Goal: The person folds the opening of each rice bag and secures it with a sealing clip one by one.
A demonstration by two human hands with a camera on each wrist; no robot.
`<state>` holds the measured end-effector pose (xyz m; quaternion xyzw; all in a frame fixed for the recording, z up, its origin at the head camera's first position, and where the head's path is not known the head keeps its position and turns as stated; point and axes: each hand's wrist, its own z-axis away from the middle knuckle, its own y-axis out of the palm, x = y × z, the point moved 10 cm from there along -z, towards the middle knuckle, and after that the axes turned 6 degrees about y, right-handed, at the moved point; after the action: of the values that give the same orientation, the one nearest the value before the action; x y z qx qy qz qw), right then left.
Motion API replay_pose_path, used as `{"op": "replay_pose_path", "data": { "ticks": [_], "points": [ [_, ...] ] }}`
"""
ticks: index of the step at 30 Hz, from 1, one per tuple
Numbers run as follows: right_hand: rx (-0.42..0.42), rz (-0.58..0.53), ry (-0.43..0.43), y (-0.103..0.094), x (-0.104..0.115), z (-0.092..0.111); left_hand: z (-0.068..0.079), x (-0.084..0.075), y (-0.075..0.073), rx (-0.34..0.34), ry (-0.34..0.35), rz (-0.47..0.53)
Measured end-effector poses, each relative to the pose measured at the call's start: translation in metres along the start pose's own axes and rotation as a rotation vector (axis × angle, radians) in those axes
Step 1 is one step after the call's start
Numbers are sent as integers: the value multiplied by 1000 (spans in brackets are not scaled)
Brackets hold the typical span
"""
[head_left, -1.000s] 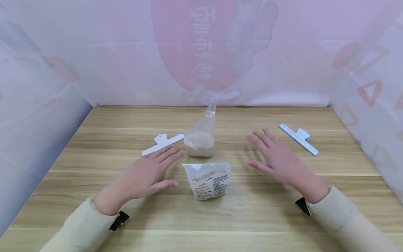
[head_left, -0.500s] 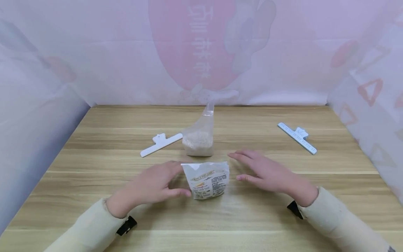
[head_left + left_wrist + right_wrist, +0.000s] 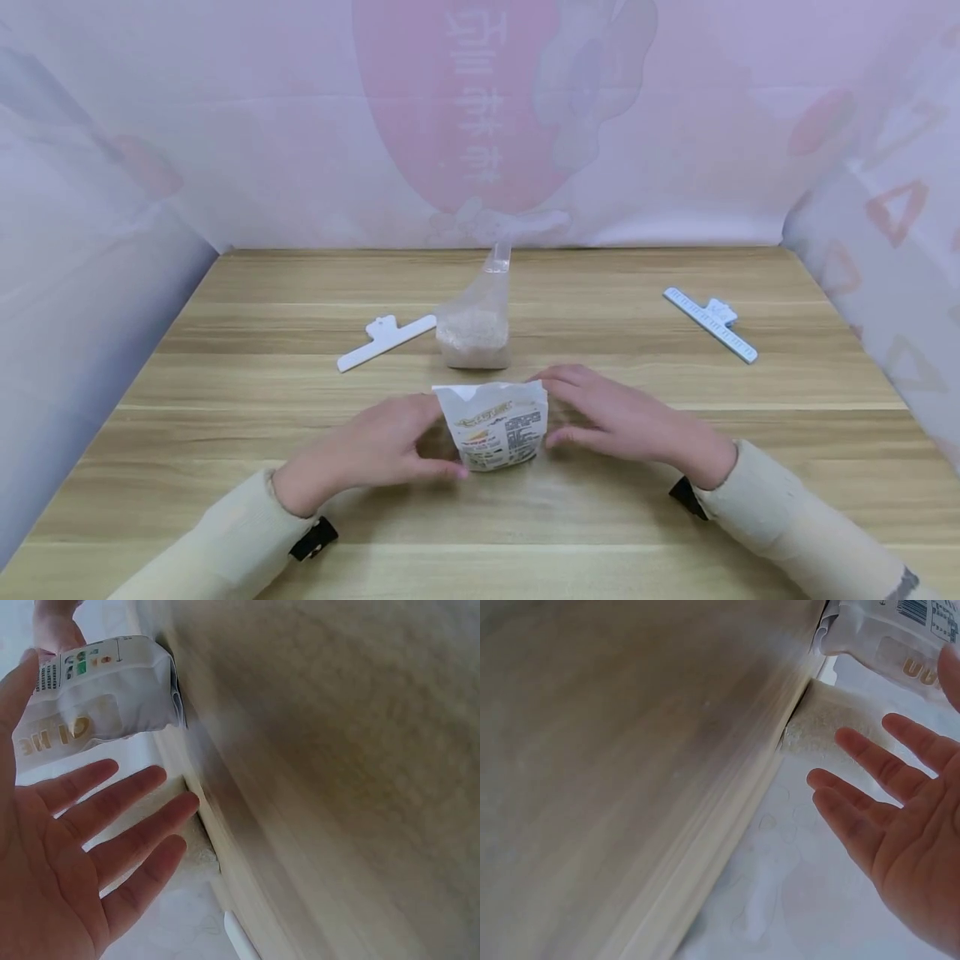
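Note:
A small white printed packet (image 3: 491,427) stands upright on the table in the head view, its top edge creased. My left hand (image 3: 375,446) is at its left side, thumb near the lower corner and the other fingers partly hidden behind the packet. On the opposite side is my right hand (image 3: 622,417), its thumb and forefinger close to the packet's edge. In the left wrist view the left fingers (image 3: 135,844) are spread and nearly straight beside the packet (image 3: 112,697). The right wrist view shows relaxed, extended right fingers (image 3: 855,817). Whether either hand touches the packet is unclear.
Behind the packet stands a clear bag (image 3: 474,333) with pale grainy contents and a narrow twisted top. A white sealing clip (image 3: 384,340) lies left of it. A light blue clip (image 3: 711,323) lies to the right. Printed cloth (image 3: 285,167) walls the table on three sides.
Both hands have come inward and lower, from well apart to either side of the packet. The packet, the bag and the clips stay where they were.

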<state>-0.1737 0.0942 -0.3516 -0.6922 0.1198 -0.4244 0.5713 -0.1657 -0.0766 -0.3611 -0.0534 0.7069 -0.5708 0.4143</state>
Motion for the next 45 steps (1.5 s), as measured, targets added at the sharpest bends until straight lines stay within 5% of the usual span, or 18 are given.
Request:
{"op": "replay_pose_path", "data": {
  "ticks": [15, 24, 45],
  "points": [
    [26, -143, -91, 5, 12, -9, -6, -3, 9, 24, -4, 66],
    [80, -230, -38, 9, 13, -16, -7, -5, 8, 2, 32, 103],
    [88, -243, -65, 10, 15, -16, -13, -8, 6, -13, 58, 133]
  ]
}}
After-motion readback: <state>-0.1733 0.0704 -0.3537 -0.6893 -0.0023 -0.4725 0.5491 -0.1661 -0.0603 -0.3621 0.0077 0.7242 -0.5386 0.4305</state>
